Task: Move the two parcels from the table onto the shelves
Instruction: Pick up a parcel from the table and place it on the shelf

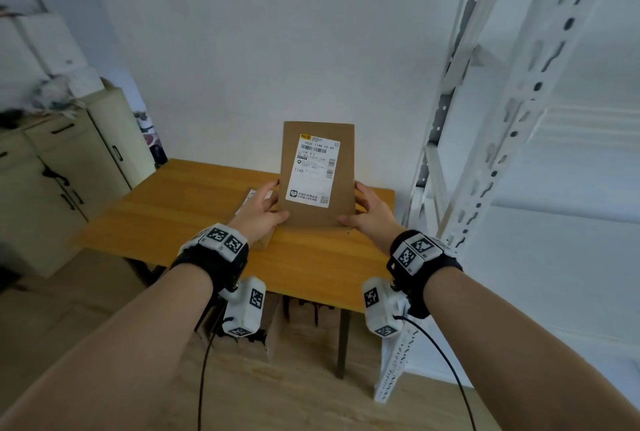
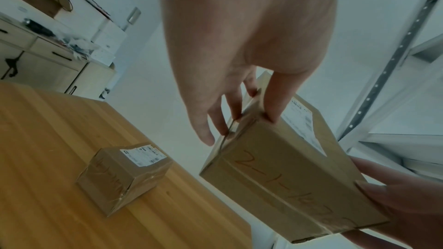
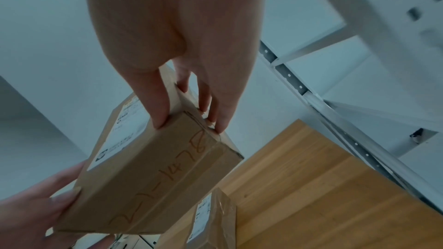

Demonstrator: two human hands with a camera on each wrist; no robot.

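A flat brown cardboard parcel (image 1: 317,174) with a white shipping label is held up above the wooden table (image 1: 180,209), its label side facing me. My left hand (image 1: 263,209) grips its left edge and my right hand (image 1: 369,212) grips its right edge. In the left wrist view the same parcel (image 2: 282,173) shows red handwriting on its taped side, with my left fingers (image 2: 273,101) curled over its corner. A second, smaller taped parcel (image 2: 124,173) lies on the table, mostly hidden behind my left hand in the head view. The white metal shelves (image 1: 512,119) stand at the right.
A beige cabinet (image 1: 62,167) with clutter on top stands at the left. The shelf's perforated upright (image 3: 335,116) runs close to the table's right edge. A white wall is behind the table. Cardboard boxes (image 1: 277,330) sit under the table.
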